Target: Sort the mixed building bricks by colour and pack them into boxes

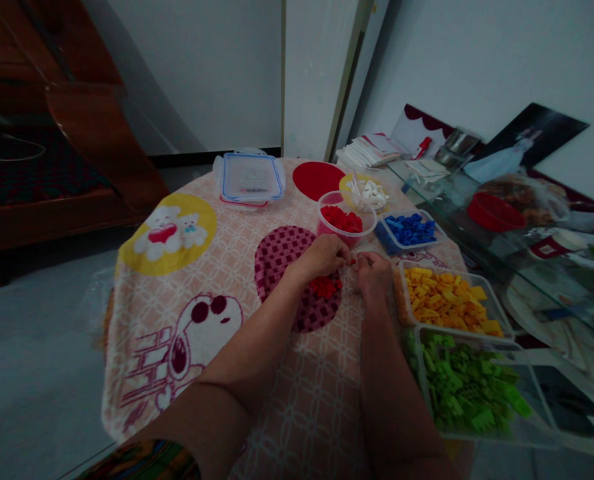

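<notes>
The largest thing is the wooden bench (pixel 84 140), which stands at the far left, apart from the worktop. The worktop (pixel 317 390) is round and covered with a printed pink cloth. At the right there is a glass table (pixel 519 257), with many household articles on it.

Along the right side of the worktop the clear boxes make a row. Nearest to the person is the large box (pixel 541 407) with green toy bricks (pixel 469 387). Just beyond it is the box with yellow bricks (pixel 444 300), and further, a smaller box with blue bricks (pixel 409 230). At the far edge lie some clear lids (pixel 251 177), the top one having a blue border. The round tub (pixel 324 203) stands beside the blue bricks and contains red bricks (pixel 341 219); behind it are white pieces (pixel 374 193).

Both hands are in front of this tub, very near to each other. The left hand (pixel 329 257) appears to pinch a small red brick (pixel 353 262) at its fingertips. The right hand (pixel 374 272) has its fingers bent close beside this brick; whether it also grips, I cannot tell. A little heap of loose red bricks (pixel 325 287) lies on the checked print, near the left wrist.
</notes>
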`<action>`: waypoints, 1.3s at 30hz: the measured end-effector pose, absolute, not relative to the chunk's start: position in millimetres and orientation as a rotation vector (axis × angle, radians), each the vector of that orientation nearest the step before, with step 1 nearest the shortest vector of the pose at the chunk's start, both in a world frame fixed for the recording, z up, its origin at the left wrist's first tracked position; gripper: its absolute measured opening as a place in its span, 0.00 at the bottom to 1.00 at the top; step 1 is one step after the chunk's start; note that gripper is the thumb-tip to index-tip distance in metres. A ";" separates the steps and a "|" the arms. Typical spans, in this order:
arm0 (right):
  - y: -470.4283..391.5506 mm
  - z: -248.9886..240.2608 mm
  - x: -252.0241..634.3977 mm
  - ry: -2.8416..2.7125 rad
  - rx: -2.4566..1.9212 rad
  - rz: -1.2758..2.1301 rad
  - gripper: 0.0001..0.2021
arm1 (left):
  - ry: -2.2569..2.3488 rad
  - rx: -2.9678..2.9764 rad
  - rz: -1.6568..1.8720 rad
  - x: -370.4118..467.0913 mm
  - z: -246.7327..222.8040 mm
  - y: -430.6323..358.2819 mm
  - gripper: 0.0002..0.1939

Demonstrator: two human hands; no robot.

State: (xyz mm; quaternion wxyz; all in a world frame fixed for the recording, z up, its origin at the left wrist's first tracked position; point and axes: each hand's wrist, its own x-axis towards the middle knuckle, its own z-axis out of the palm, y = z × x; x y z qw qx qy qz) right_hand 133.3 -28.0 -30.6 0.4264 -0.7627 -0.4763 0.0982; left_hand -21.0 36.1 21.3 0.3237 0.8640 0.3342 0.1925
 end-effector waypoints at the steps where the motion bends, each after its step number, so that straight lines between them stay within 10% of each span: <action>1: -28.0 -30.6 133.3 -1.190 -1.902 0.242 0.14 | 0.886 2.244 0.536 -21.0 22.5 36.0 0.12; 18: -28.4 -28.0 131.2 -1.160 -1.926 0.287 0.13 | 0.991 1.724 1.237 -17.2 23.4 44.9 0.13; 24: -28.4 -28.7 131.4 -1.172 -1.893 0.275 0.12 | 0.965 1.761 1.211 -15.5 25.0 42.6 0.24; 39: -30.3 -25.5 130.4 -1.198 -1.899 0.253 0.13 | 0.861 2.072 0.965 -21.5 38.7 32.1 0.09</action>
